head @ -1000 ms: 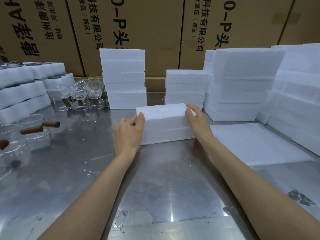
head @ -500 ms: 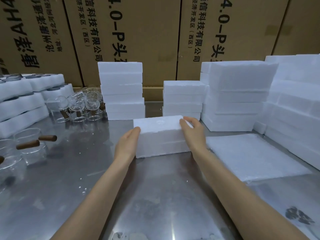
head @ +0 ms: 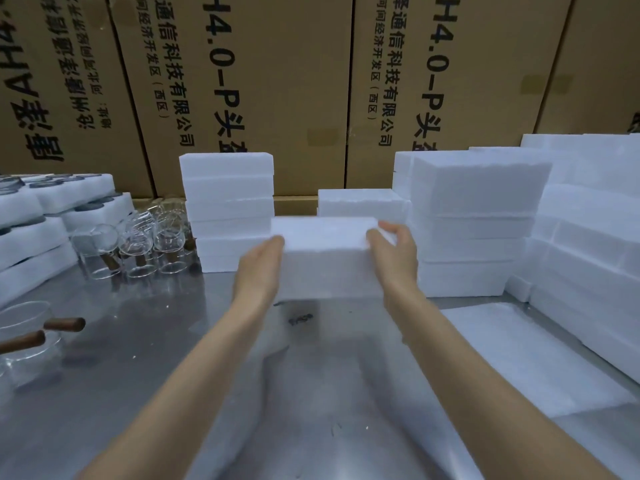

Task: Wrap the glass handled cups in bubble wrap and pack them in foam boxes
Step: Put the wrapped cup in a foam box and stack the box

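Note:
I hold a closed white foam box [head: 325, 261] between both hands, just above the steel table [head: 166, 382] and in front of the foam stacks. My left hand [head: 259, 268] presses flat against its left end. At the box's top right corner my right hand [head: 394, 254] grips with its fingers curled over the top edge. Several clear glass cups [head: 138, 247] with brown handles stand at the back left. More glass cups with wooden handles [head: 31, 337] sit at the left edge. A white wrap sheet [head: 519, 351] lies flat on the right.
Stacks of foam boxes stand behind: a tall stack [head: 227, 202], a low stack [head: 360, 202], a wide stack [head: 474, 220], and a wall of foam [head: 588, 244] on the right. Foam trays [head: 34, 233] are piled at left. Cardboard cartons [head: 277, 81] close off the back.
The foam box has gone from resting on the table to being raised and carried away from me toward the stacks. My left hand flattened against its end.

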The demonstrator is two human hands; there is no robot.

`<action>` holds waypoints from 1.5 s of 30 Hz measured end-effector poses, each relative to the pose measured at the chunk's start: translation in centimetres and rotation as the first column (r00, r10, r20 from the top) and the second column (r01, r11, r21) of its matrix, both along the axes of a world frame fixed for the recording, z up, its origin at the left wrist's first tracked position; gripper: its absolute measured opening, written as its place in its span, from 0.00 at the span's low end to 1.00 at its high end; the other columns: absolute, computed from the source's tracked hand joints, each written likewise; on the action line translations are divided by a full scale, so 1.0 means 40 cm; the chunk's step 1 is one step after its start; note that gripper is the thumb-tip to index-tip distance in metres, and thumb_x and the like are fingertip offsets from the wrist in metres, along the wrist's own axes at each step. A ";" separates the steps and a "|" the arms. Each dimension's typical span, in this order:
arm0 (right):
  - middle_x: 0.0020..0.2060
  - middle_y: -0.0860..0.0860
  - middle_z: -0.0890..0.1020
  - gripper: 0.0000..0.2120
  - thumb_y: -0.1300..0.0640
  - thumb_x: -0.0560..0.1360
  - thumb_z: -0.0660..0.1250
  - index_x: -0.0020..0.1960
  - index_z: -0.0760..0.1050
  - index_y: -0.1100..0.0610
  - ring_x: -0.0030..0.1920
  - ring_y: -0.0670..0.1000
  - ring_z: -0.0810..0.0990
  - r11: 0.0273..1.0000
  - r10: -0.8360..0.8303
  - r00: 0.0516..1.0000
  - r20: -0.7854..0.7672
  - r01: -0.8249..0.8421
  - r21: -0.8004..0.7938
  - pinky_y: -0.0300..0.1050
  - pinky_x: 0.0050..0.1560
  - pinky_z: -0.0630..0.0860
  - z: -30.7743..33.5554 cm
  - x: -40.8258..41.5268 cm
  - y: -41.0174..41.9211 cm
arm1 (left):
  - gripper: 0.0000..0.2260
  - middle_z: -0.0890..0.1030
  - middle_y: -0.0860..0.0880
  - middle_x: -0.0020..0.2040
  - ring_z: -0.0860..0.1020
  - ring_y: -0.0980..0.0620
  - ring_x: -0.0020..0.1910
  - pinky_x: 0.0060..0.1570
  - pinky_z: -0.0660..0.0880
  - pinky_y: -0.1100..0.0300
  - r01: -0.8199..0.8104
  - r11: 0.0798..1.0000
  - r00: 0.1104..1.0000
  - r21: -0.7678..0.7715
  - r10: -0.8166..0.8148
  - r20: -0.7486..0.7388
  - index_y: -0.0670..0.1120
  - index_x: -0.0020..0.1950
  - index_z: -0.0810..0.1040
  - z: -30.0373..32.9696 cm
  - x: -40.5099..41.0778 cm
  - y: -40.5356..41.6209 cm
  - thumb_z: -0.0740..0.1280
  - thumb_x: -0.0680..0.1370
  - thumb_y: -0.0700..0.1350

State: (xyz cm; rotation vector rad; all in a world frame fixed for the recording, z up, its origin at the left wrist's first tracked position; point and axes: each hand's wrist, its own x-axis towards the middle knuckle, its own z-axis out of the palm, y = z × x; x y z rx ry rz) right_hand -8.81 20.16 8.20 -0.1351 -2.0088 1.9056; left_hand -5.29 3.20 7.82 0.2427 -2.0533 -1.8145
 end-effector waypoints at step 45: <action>0.47 0.56 0.80 0.19 0.52 0.82 0.48 0.44 0.74 0.58 0.54 0.57 0.73 0.482 -0.233 0.865 -0.444 0.500 0.720 0.50 0.54 0.65 0.263 -0.469 0.002 | 0.27 0.78 0.47 0.56 0.78 0.46 0.54 0.61 0.73 0.49 0.138 0.990 0.989 0.016 -0.139 0.046 0.48 0.60 0.73 0.219 -0.505 0.096 0.59 0.74 0.68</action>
